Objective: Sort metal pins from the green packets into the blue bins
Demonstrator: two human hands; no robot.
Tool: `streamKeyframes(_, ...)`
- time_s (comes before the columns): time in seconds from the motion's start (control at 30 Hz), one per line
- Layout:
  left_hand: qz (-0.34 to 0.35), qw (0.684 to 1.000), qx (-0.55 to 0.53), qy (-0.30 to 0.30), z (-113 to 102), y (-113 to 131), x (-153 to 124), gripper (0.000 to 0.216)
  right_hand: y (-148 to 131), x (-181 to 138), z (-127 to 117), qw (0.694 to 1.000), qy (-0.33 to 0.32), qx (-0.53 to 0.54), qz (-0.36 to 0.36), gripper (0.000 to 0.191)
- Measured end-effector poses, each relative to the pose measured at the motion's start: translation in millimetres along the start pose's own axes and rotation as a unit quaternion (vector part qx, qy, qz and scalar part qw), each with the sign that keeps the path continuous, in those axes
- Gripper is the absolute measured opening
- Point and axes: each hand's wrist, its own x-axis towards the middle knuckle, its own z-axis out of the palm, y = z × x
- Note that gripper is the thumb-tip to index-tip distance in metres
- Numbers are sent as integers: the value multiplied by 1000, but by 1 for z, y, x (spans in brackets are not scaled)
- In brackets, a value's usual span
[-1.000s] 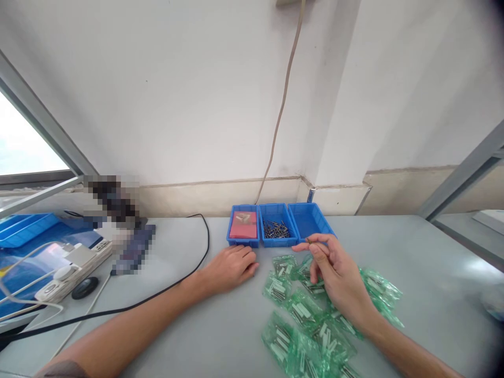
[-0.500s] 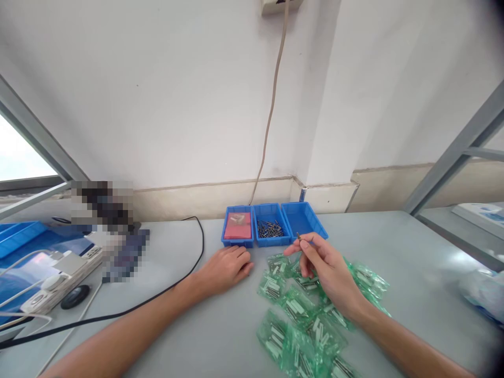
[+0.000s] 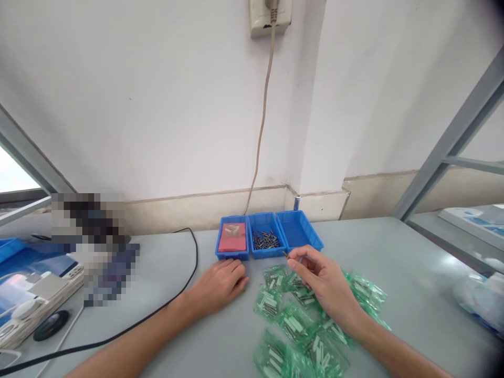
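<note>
Pinched between the thumb and forefinger of my right hand [image 3: 321,281] is a small brownish metal screw [image 3: 286,255]. That hand hovers above several green plastic bags [image 3: 293,320], which hold white strips and thin metal parts. My left hand [image 3: 222,286] rests palm down on the table, fingers loosely bent at the front of a blue bin [image 3: 232,257] and thumb apart, with nothing seen in it. Many small dark metal screws [image 3: 266,240] lie loose in the middle blue bin [image 3: 265,253]. A third blue bin [image 3: 297,231] stands to its right.
Red packets [image 3: 233,239] fill the left bin. A black cable [image 3: 129,323] runs across the table's left side, near a power strip [image 3: 39,299] and a black mouse [image 3: 51,324]. Metal frames rise on both sides. A clear plastic bag [image 3: 480,299] sits far right.
The view has tilted up and shifted slightly right. My right hand has turned a little and moved left and nearer me relative to the bins, still pinching the screw. My left hand stays put.
</note>
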Motion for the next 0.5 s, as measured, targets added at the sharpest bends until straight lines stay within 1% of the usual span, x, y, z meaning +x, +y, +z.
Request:
streamKeyframes(0.2, 0, 1000, -3, 1, -1, 1, 0, 24, 0, -1, 2, 1000, -15, -17, -8, 31)
streamKeyframes(0.5, 7, 1000, 3, 11, -2, 2, 1, 27, -5, -2, 3, 997, -29, 64, 24, 43)
